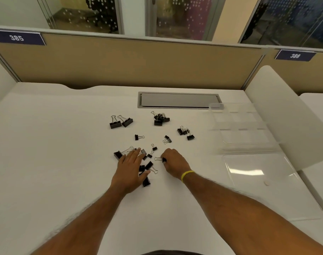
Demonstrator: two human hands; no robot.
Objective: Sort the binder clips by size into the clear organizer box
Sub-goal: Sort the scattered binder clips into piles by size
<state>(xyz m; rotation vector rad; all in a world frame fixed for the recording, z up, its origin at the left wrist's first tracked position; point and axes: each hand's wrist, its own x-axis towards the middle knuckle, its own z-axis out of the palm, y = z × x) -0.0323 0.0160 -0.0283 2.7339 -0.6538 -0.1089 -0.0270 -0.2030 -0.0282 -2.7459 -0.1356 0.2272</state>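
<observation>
You are at the very start of the sort. The clear organizer box [239,126] stands with its lid [258,172] folded open toward you, and no clip shows in any of its compartments.

All the binder clips [137,137] lie loose on the surface [65,144] to the left of the box. A small group [185,133] lies nearest it and a heap [159,118] further left. Two large clips [121,122] are farthest from it, and the main scatter [147,165] lies around your hands.

Your left hand [131,166] lies flat over that scatter, fingers straight, grasping nothing. Your right hand [173,162], the one closer to the box, pinches a small clip [163,160] by its black body, with the wire handle pointing away from the box.

I judge this to be the first clip bound for a compartment. Every other clip is yet to be picked up, sized and dropped in.
</observation>
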